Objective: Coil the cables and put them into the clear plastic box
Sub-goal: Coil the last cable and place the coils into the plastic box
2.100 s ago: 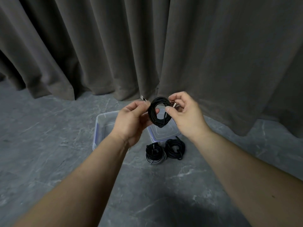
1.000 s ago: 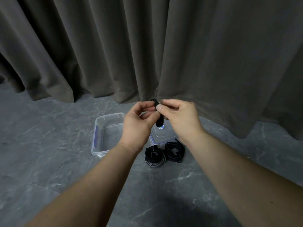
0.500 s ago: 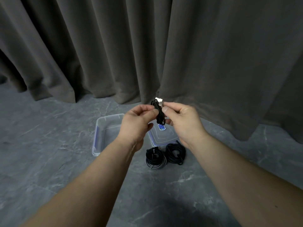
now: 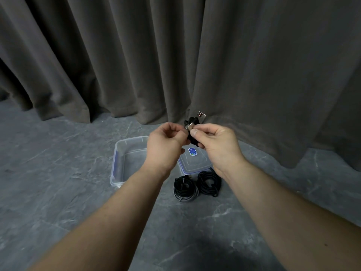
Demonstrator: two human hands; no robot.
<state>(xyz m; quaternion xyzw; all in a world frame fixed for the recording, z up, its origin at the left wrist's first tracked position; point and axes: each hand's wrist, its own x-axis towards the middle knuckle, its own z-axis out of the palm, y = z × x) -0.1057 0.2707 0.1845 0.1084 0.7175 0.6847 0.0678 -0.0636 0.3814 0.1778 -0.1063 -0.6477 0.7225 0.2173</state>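
1. Fingers first: your left hand (image 4: 166, 147) and right hand (image 4: 216, 145), meeting just above the middle of the frame, both curl round and pinch the small squeezed bundle of black cable (image 4: 192, 132). Its silver metal plugs (image 4: 202, 115) stick up above your right thumb.
2. Behind them, the grey pleated curtain (image 4: 175, 55) fills the upper frame, and the grey marbled floor (image 4: 58, 192) carries everything else.
3. Your clear rectangular plastic box (image 4: 117, 163) sits open left of centre, partly behind your left wrist; what shows of its inside holds no cable.
4. Its clear lid with a blue label (image 4: 195, 161) lies just right of it, below your hands.
5. Two coiled black cables, one (image 4: 185, 188) with some grey strands and its neighbour (image 4: 209, 183), lie side by side below the lid, outside the box.
6. By my judgement, coiling is nearly done: secure this third bundle, then put all three into the box.
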